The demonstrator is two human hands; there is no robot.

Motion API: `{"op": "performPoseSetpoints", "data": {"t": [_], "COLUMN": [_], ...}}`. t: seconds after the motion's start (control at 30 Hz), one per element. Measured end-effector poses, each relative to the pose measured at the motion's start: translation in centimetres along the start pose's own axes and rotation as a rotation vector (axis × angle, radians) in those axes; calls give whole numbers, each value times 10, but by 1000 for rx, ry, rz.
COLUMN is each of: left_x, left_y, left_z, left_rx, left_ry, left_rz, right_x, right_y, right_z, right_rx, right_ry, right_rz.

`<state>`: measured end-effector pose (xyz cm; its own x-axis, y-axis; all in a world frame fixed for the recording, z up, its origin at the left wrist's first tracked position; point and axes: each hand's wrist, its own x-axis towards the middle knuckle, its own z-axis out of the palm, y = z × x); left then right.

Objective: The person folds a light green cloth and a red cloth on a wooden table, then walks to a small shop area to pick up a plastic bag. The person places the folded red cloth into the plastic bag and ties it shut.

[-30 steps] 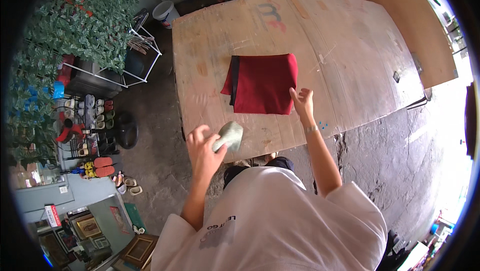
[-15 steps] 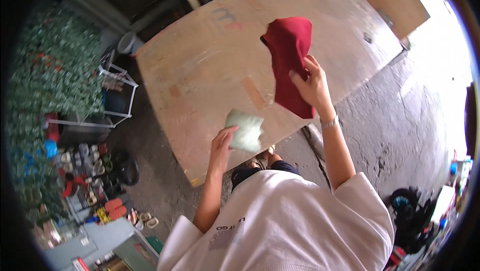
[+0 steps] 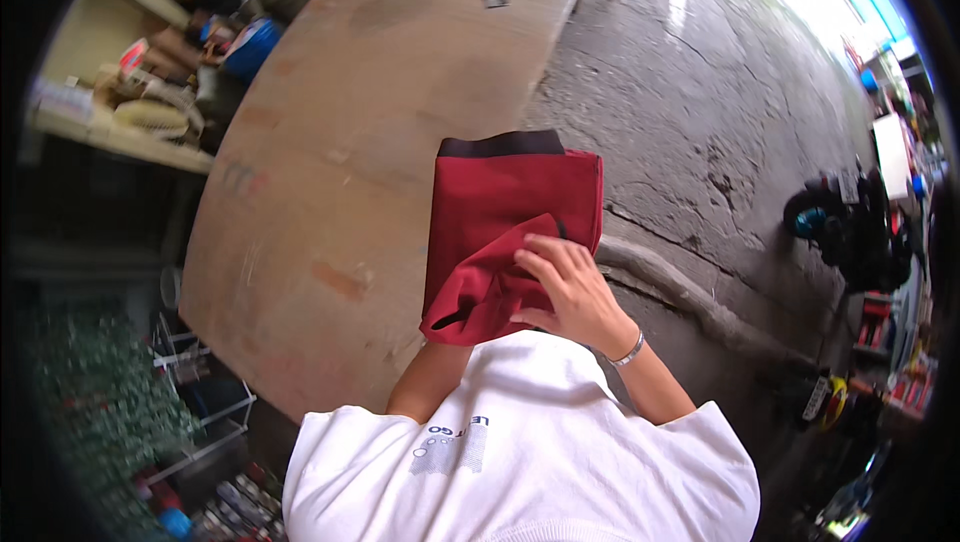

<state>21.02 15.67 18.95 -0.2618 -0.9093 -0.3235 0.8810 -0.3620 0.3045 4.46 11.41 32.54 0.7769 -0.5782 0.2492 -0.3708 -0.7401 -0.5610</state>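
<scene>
A dark red cloth with a black band along its far edge is held up in front of my body, at the near edge of the large board table. Its lower part is folded over, with a crumpled flap and a small dark opening at the lower left. My right hand lies over this flap, fingers and thumb apart, fingertips touching the fabric; a metal bracelet circles the wrist. My left forearm reaches up under the cloth, which hides the left hand, so its grip cannot be seen. The pale green piece from before is out of sight.
The large brown board table spans the left and centre. A small grey object lies at its far end. Cracked concrete floor stretches right, where a motorcycle stands. Shelves with clutter and green plants are at the left.
My view has turned rightward along the table. The red cloth has come closer to my body and opened out flat. The pale green piece and my left hand have gone out of sight.
</scene>
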Motion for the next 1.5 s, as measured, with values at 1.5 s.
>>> {"op": "performPoseSetpoints", "data": {"t": [1.5], "left_x": [1084], "left_y": [187], "left_z": [284], "left_rx": [1038], "left_ry": [-3], "left_rz": [100], "right_x": [291], "right_y": [1031], "right_z": [-444], "right_rx": [1161], "right_ry": [628], "right_rz": [797]}}
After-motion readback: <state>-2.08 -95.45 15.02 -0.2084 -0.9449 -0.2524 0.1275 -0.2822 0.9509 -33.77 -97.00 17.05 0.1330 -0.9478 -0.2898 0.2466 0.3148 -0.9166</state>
